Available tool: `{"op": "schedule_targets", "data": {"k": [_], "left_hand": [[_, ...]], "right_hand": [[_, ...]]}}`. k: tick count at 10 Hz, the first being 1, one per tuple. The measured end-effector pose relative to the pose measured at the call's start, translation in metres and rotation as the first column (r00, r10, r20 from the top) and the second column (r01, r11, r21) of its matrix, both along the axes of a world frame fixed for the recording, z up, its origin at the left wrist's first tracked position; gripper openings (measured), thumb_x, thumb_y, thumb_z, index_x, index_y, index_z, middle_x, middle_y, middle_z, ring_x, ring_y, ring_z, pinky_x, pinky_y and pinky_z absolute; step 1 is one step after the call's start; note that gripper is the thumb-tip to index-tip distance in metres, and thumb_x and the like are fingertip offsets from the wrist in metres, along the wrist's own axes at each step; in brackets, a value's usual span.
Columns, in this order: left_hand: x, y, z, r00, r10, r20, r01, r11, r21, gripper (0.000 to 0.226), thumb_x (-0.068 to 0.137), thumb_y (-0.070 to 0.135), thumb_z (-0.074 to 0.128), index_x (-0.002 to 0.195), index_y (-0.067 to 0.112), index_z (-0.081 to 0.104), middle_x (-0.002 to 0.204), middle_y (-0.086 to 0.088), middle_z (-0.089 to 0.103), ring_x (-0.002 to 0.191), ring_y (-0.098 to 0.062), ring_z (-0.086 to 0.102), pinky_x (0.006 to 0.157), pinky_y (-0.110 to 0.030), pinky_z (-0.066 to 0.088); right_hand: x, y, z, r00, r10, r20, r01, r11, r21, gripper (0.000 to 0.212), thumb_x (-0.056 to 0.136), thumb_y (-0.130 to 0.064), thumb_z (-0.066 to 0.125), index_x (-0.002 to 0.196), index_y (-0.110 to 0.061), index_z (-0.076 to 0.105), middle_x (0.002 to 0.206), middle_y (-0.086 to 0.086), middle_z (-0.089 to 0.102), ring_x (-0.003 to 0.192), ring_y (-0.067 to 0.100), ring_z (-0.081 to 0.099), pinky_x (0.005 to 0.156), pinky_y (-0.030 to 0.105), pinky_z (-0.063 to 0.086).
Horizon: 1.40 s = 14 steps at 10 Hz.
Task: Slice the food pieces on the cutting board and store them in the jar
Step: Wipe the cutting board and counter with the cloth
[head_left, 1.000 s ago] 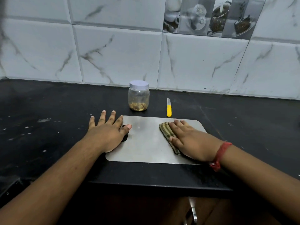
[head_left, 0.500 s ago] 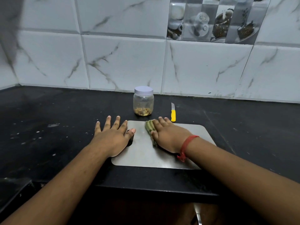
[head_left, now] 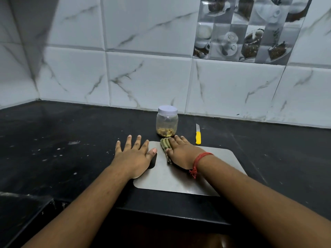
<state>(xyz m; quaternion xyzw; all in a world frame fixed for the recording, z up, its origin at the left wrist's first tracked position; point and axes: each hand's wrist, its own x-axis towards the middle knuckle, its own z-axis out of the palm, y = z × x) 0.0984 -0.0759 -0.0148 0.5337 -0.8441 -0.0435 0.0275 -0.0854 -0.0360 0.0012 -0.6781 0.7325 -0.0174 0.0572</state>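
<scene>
My left hand [head_left: 133, 156] lies spread flat on the cutting board's [head_left: 222, 169] 9 o'clock edge; my right hand [head_left: 180, 151] presses flat on a folded cloth [head_left: 164, 143]. No food pieces visible. Pushing toward 12 could topple the lidded jar [head_left: 167, 121]

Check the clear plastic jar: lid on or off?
On. The clear plastic jar stands upright, its pale lid seated on top; neither hand touches it.

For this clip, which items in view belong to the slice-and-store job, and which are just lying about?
Belongs to the job:
- cutting board
- jar, lid on, some pieces inside
- knife, untouched on the counter
- cloth, under the right hand on the board
- left hand, flat at the board's edge

Lying about:
- counter
- tiled wall
</scene>
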Motion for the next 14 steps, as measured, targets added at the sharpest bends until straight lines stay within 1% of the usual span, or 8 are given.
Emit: {"op": "schedule_targets", "data": {"k": [2,4,5,7,8,9,13,14], "left_hand": [[0.029,-0.015,0.006,0.989,0.139,-0.058,-0.14,0.99,-0.015,0.068,0.099,0.063,0.001,0.159,0.034,-0.002,0.166,0.004,-0.017,0.151,-0.026,-0.023,0.119,-0.058,-0.013],[0.026,-0.024,0.002,0.979,0.194,-0.07,-0.19,0.98,0.052,0.067,0.099,0.062,0.001,0.159,0.032,-0.001,0.166,0.003,-0.016,0.151,-0.027,-0.022,0.119,-0.06,-0.013],[0.027,-0.026,0.001,0.977,0.206,-0.052,-0.204,0.978,0.032,0.068,0.099,0.063,0.0,0.16,0.032,0.0,0.167,0.003,-0.015,0.151,-0.028,-0.022,0.118,-0.06,-0.014],[0.028,-0.029,0.001,0.972,0.232,-0.037,-0.231,0.973,0.017,0.068,0.099,0.063,-0.001,0.16,0.032,0.0,0.167,0.002,-0.014,0.151,-0.028,-0.022,0.118,-0.061,-0.014],[0.029,-0.027,0.002,0.972,0.23,-0.046,-0.229,0.973,0.022,0.069,0.099,0.063,-0.001,0.16,0.032,0.0,0.167,0.002,-0.014,0.151,-0.028,-0.022,0.118,-0.06,-0.014],[0.03,-0.026,0.002,0.971,0.232,-0.056,-0.23,0.973,0.027,0.069,0.099,0.063,-0.001,0.16,0.031,0.0,0.167,0.002,-0.014,0.151,-0.028,-0.022,0.118,-0.06,-0.014],[0.027,-0.024,0.003,0.973,0.216,-0.081,-0.214,0.976,0.026,0.068,0.099,0.062,0.0,0.16,0.031,0.003,0.167,0.002,-0.012,0.151,-0.028,-0.021,0.119,-0.06,-0.013],[0.026,-0.025,0.003,0.973,0.211,-0.089,-0.21,0.978,0.017,0.068,0.1,0.061,-0.001,0.16,0.031,0.004,0.167,0.002,-0.011,0.152,-0.028,-0.02,0.119,-0.06,-0.012]], "right_hand": [[-0.001,-0.002,-0.007,0.999,-0.021,-0.028,0.02,0.999,-0.038,0.062,0.101,-0.043,0.016,0.154,-0.014,0.005,0.161,0.01,0.002,0.148,0.027,-0.004,0.121,0.039,0.002],[0.014,-0.006,0.008,0.992,0.127,0.013,-0.127,0.992,0.02,0.06,0.102,-0.042,0.025,0.154,-0.017,0.009,0.161,0.008,0.002,0.148,0.026,-0.003,0.119,0.038,0.004],[0.018,-0.022,0.008,0.999,0.042,0.002,-0.043,0.999,0.01,0.059,0.102,-0.04,0.023,0.154,-0.015,0.009,0.161,0.01,0.003,0.148,0.029,-0.001,0.12,0.04,0.006],[0.036,-0.026,0.001,0.989,0.149,0.027,-0.149,0.989,-0.002,0.058,0.103,-0.038,0.026,0.154,-0.017,0.009,0.161,0.006,0.005,0.148,0.025,0.001,0.119,0.037,0.004],[0.037,-0.025,-0.001,0.995,0.095,-0.011,-0.095,0.995,-0.038,0.058,0.102,-0.039,0.021,0.154,-0.017,0.007,0.161,0.008,0.004,0.148,0.025,-0.001,0.12,0.041,0.004],[0.042,-0.013,0.001,0.977,0.21,0.036,-0.211,0.977,0.013,0.056,0.103,-0.037,0.026,0.154,-0.02,0.008,0.161,0.004,0.004,0.148,0.023,-0.002,0.119,0.035,0.001],[0.053,0.048,0.008,0.972,0.23,-0.044,-0.23,0.973,-0.002,0.06,0.103,-0.044,0.021,0.155,-0.017,0.004,0.161,0.008,0.001,0.148,0.023,-0.004,0.119,0.033,0.0],[0.066,0.071,0.007,0.943,0.328,-0.059,-0.329,0.944,-0.013,0.059,0.104,-0.042,0.02,0.155,-0.016,0.003,0.161,0.008,-0.001,0.148,0.022,-0.005,0.115,0.026,-0.005]]}}
